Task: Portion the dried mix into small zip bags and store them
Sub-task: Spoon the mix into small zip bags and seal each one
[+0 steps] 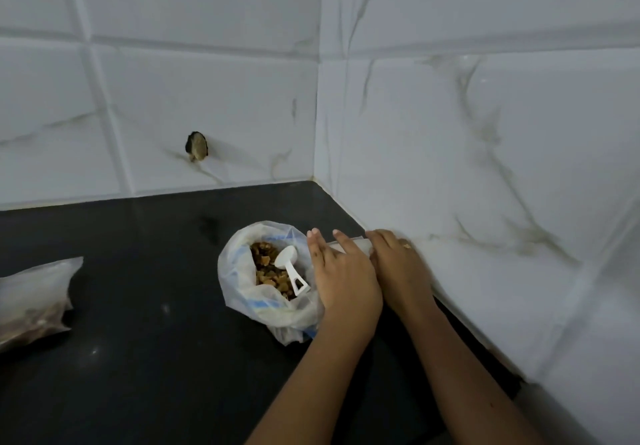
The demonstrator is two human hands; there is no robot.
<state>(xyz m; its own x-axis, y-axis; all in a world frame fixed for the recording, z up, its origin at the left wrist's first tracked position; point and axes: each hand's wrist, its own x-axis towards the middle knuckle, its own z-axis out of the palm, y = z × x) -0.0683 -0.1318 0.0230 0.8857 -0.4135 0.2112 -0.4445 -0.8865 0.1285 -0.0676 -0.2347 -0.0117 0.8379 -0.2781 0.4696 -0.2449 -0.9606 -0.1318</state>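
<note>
Your left hand (343, 271) rests flat-fingered on the small zip bag (349, 245), which lies on the countertop (138, 306) against the tiled wall (450, 167). Your right hand (398, 264) touches the bag, grip indeterminate. The film is likely light, limp and slippery: take hold at the zip strip.

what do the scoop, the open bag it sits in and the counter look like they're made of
Scoop: probably white plastic, matte, with a moulded slotted handle.
Open bag: thin translucent plastic film, crinkled and slumped, with blue print.
Counter: dark polished stone, perhaps granite; it shows glossy light glints.
</note>
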